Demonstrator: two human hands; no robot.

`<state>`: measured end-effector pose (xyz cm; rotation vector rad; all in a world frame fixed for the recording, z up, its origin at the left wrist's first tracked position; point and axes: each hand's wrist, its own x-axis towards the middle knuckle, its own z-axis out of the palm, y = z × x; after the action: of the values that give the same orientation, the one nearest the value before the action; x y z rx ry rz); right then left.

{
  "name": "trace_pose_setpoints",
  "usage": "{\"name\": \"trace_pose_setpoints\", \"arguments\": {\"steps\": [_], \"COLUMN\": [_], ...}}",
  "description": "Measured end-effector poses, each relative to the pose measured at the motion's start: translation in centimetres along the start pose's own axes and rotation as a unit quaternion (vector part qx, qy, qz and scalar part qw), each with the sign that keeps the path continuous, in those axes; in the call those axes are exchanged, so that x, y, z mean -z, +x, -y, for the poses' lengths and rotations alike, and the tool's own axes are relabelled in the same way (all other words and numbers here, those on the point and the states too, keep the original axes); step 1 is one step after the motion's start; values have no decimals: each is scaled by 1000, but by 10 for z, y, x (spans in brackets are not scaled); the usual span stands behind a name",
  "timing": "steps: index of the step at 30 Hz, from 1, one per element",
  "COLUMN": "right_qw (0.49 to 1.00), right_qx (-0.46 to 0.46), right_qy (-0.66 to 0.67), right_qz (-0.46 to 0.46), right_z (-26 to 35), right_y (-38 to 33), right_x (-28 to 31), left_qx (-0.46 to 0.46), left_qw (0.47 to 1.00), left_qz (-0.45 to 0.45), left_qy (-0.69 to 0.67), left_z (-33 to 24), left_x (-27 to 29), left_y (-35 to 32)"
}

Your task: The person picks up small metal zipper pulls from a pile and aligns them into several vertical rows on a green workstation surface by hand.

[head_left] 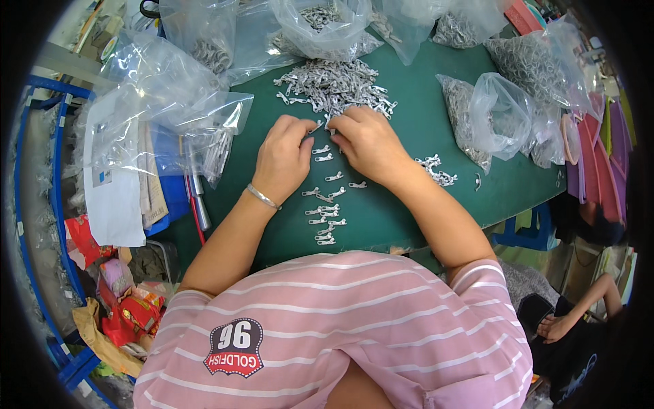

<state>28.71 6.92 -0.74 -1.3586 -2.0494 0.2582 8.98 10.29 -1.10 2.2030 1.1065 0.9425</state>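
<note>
Head view: I see my left hand point(285, 158) and right hand point(368, 143) side by side at the near edge of the heap of small metal pieces point(334, 85) on the green table point(422, 123), fingers curled together pinching one piece point(317, 127) between them.

A single head-worn fisheye view looks steeply down, at close range, over the wearer's chest and forearms onto the near edge of the green bench point(422, 129), its far edge bending toward the top rim

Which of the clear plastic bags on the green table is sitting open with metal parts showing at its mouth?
The bag at the top centre, directly behind the loose pile of metal parts; its mouth gapes upward, while the others are crumpled or closed.
</note>
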Motion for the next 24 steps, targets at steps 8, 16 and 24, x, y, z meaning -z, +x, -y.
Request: {"name": "trace_pose_setpoints", "arguments": {"steps": [8,16,24], "right_qw": [997,975,987], "right_qx": [-54,-137,-104], "right_qy": [54,171,88], "right_qz": [19,-37,-88], "right_z": [-5,20,26], "right_y": [2,-14,-60], "right_x": [-4,32,35], "left_qx": [-9,-19,-64], "left_qw": [998,1000,998], "left_qz": [27,7,18], "left_qy": [50,-11,-15], "left_z": [14,-3,-13], "left_x": [-11,4,29], "left_y": [10,9,-15]}}
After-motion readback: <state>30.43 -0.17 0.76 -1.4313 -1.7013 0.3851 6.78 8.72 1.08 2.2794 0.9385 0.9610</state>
